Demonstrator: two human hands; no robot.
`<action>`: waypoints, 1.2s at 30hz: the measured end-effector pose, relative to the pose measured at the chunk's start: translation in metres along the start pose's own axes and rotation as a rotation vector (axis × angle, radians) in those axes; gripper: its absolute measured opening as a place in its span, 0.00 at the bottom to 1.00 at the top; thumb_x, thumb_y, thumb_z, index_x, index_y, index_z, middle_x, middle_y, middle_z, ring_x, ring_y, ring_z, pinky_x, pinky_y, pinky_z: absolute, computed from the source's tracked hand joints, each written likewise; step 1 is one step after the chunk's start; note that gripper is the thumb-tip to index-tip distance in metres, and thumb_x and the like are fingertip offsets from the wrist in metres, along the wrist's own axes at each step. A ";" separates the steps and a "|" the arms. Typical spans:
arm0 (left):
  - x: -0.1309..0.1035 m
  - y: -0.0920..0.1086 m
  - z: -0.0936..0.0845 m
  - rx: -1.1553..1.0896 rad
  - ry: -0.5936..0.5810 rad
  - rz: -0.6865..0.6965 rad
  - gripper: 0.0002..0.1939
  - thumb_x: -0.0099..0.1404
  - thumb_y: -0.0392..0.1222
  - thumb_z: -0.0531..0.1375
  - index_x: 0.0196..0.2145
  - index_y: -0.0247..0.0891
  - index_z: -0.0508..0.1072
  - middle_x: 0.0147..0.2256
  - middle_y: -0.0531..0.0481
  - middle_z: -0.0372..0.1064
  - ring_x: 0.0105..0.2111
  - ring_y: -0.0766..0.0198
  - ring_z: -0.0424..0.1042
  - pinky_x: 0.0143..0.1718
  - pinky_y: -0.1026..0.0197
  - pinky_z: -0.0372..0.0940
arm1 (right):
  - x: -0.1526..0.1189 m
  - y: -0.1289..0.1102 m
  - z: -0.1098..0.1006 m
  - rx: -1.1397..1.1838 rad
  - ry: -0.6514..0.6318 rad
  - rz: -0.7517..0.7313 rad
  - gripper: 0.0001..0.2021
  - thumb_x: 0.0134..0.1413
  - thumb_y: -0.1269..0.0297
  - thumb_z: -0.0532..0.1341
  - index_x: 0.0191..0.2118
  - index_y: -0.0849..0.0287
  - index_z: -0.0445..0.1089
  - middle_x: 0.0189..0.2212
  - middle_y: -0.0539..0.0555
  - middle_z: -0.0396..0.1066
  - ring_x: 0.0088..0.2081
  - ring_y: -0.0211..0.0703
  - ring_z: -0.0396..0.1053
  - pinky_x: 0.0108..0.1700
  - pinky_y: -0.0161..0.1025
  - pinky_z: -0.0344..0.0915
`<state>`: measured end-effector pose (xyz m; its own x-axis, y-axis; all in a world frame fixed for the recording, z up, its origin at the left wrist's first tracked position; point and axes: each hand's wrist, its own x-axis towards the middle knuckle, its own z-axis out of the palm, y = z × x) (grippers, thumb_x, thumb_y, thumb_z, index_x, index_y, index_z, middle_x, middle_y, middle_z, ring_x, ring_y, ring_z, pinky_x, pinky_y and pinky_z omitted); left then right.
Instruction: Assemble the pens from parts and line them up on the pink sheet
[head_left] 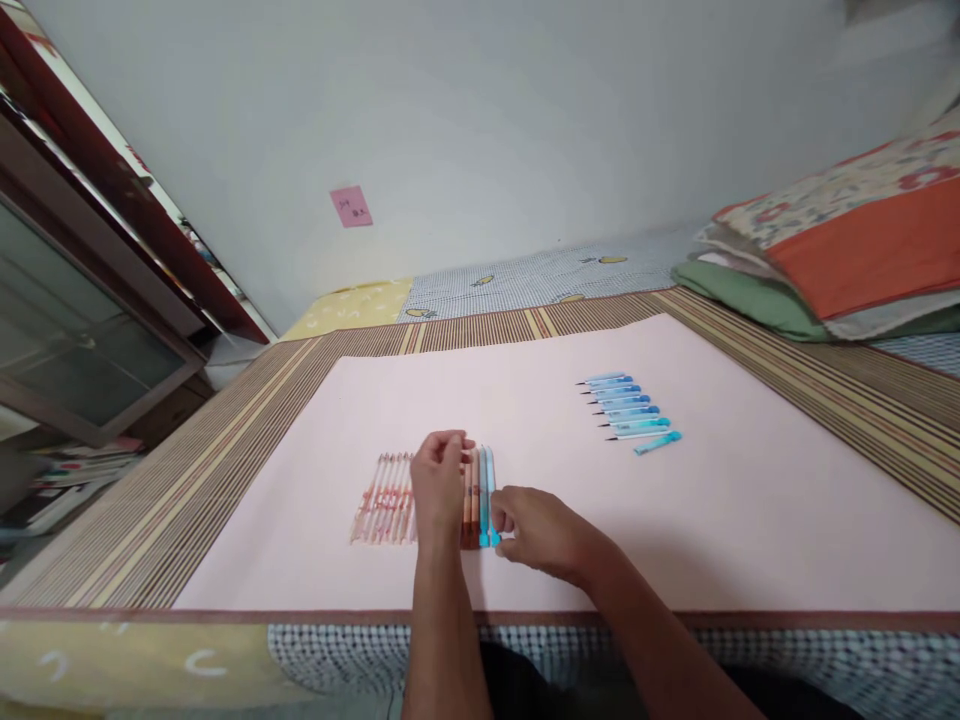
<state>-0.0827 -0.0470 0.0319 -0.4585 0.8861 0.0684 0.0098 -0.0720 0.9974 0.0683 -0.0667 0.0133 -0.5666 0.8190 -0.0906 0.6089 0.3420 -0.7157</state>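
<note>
Over the middle of a row of pens, my left hand (439,485) is closed, fingertips curled by the upper ends of the brown pens (471,505). Whatever may be in those fingers is hidden. At the row's right end lies a light blue pen (491,470) with a turquoise end. My right hand (544,530) is curled, its thumb and forefinger around that lower end. Another blue pen (483,495) lies alongside it. To the left of my left hand, several slim pink-and-white pens (384,500) lie side by side; my hand covers part of the row.
Several blue pens with dark points (622,405) are lined up at the right, with a short blue piece (657,443) below them. All lie on a pale pink sheet (750,520) over a striped mat (247,420). Folded bedding (855,250) is stacked back right; a wall (487,130) stands behind.
</note>
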 end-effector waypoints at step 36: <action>-0.128 -0.050 -0.039 0.947 -0.211 0.729 0.21 0.65 0.28 0.55 0.55 0.39 0.68 0.51 0.39 0.65 0.50 0.51 0.68 0.51 0.44 0.69 | 0.006 0.016 0.007 0.021 0.164 -0.117 0.03 0.46 0.73 0.62 0.29 0.59 0.68 0.26 0.48 0.72 0.28 0.37 0.66 0.29 0.33 0.52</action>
<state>-0.0590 -0.1745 -0.0276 0.0787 0.8408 0.5355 0.8915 -0.2998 0.3397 0.0707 -0.0600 -0.0036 -0.5337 0.8389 0.1067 0.5319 0.4311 -0.7289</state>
